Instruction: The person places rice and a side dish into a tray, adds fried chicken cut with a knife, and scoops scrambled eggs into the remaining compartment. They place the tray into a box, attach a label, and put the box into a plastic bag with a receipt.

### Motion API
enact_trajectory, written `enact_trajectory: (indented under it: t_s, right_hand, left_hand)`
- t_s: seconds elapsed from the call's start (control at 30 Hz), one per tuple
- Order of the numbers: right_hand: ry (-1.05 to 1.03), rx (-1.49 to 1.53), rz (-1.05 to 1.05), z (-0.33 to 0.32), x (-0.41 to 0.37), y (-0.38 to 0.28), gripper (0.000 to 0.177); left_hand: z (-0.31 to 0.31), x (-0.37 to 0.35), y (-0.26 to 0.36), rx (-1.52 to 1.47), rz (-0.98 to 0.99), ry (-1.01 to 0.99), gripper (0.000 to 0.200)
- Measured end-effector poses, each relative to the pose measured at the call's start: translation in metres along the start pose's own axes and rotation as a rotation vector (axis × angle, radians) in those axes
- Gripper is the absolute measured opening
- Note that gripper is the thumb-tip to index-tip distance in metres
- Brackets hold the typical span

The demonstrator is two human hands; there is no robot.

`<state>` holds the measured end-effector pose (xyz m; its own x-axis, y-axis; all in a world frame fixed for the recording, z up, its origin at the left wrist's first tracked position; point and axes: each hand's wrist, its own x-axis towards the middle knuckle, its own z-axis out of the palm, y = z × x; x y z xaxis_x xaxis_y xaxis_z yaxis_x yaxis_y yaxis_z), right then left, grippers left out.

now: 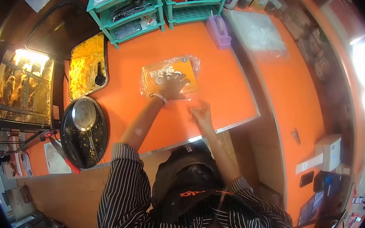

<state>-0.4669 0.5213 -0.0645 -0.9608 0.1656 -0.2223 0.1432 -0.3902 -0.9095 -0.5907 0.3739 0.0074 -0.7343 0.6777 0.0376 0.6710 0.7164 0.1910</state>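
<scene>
A flat yellow box (191, 72) with white lettering lies in a clear plastic bag (144, 80) on the orange counter (162, 129). My left hand (172, 88) rests on top of it, fingers spread and palm down, covering part of the print. Closer to the counter's front edge is my right hand (202, 114), just below the bag's lower right corner. Its fingers are curled together in a pinch, slightly blurred; whatever they may hold is too small to make out.
On the left are a tray of yellow food (87, 63) with a black scoop, a lit display case (22, 89), and a black pan (74, 145) with a strainer (84, 114). Green racks (134, 11) and a purple tape dispenser (219, 32) stand behind. Plastic bags (257, 29) lie right.
</scene>
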Motion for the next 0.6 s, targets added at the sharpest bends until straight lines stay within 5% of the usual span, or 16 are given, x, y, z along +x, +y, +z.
enact_trajectory:
  t_s: [0.1,0.17,0.2,0.27,0.4,0.47,0.6]
  right_hand:
    - [0.169,-0.214,-0.125,0.0,0.051,-0.029,0.04]
    - [0.36,-0.863,-0.762,-0.031,0.134,0.017,0.031]
    - [0.355,-0.853,-0.777,-0.026,0.152,0.006,0.031]
    - [0.01,-0.74,0.106,-0.013,0.168,-0.02,0.029]
    - [-0.052,-1.124,0.104,0.009,0.17,-0.029,0.024]
    - [0.008,-0.315,0.104,-0.001,0.158,-0.024,0.015]
    - [-0.065,0.389,-0.111,-0.044,0.127,-0.02,0.013]
  left_hand:
    - [0.005,-0.005,0.002,0.007,-0.114,-0.042,0.07]
    - [0.018,-0.006,0.002,0.051,-0.171,0.022,0.075]
    - [0.028,-0.003,0.004,0.056,-0.124,0.069,0.075]
    - [0.03,0.006,0.014,0.038,-0.041,0.068,0.067]
    - [0.042,0.025,0.02,0.139,-0.069,0.027,0.054]
    - [0.044,0.029,0.015,0.072,-0.046,0.218,0.039]
    - [0.031,0.037,0.014,0.088,-0.175,0.319,0.028]
